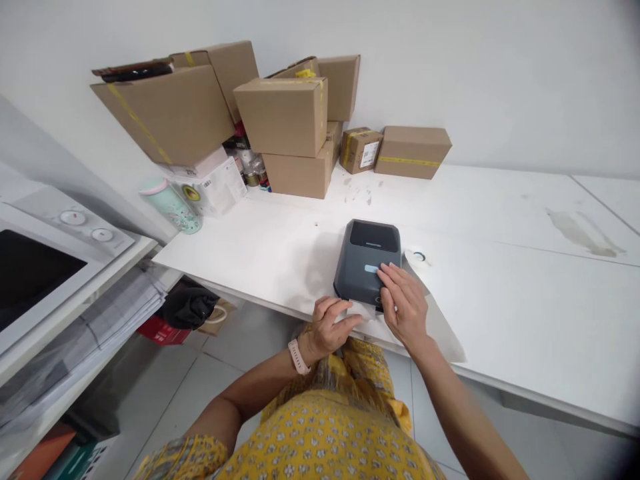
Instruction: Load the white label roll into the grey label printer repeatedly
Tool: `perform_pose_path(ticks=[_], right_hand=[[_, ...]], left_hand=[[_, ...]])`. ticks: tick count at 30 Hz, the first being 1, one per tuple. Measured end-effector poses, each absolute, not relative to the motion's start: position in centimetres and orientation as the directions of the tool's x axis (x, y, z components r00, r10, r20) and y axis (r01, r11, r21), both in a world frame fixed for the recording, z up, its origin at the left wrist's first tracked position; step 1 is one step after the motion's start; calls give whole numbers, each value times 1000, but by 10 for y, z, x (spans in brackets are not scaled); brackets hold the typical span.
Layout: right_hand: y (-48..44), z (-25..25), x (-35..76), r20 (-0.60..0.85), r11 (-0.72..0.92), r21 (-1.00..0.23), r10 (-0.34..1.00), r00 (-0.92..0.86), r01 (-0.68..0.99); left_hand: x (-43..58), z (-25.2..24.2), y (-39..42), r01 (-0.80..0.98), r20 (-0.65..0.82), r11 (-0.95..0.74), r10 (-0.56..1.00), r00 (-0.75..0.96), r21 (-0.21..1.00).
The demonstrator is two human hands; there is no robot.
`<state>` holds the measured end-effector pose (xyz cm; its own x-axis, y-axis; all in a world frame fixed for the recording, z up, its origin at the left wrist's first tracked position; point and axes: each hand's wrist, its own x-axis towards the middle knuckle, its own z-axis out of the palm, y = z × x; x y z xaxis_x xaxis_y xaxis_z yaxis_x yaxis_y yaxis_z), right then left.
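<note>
A dark grey label printer (359, 272) sits near the front edge of the white table. A piece of white paper (364, 311) shows at its lower front edge. Close to the printer's front left corner is my left hand (331, 327), thumb and fingers apart, with the thumb tip beside the paper. Whether that thumb touches the paper I cannot tell. My right hand (406, 305) lies on the printer's front right part, fingers stretched over the top near a light blue button (371, 269). Its thumb is by the front right corner.
A white tape-like roll (417, 259) lies right of the printer, by a greyish sheet (437, 320). Cardboard boxes (280, 117) are stacked along the wall. A mint tumbler (173, 207) stands at the table's left end, near a microwave (45, 267) on a shelf.
</note>
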<state>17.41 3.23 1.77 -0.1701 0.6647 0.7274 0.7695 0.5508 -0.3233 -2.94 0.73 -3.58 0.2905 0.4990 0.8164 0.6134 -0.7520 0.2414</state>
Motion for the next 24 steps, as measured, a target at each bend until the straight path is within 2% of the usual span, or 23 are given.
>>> perform_pose_path(ticks=[3,10,16,19,21,22,24], right_hand=[[30,0,174,725,571,-376,672,-152,730],[30,-13,168,763,592,-482,646,-22,646],[38,-25,158,807,575,-504,580,114,644],[35,-19,158,793,599,-534,599,109,596],[29,-9,160,747,589,-586,659,88,557],[25,-4,161,718,573,-619,690,91,537],[17,6,162,659,530,-687,742,119,497]], left_hand=[[-27,-31,20,599,813,-765,493,310,236],[-28,-19,54,546,724,-827,460,514,137],[-20,-43,59,536,746,-801,522,413,264],[-21,-34,52,527,733,-800,537,417,286],[-26,-19,39,492,705,-794,575,415,358],[-30,-12,30,476,689,-761,627,364,441],[-36,0,13,442,569,-569,809,148,694]])
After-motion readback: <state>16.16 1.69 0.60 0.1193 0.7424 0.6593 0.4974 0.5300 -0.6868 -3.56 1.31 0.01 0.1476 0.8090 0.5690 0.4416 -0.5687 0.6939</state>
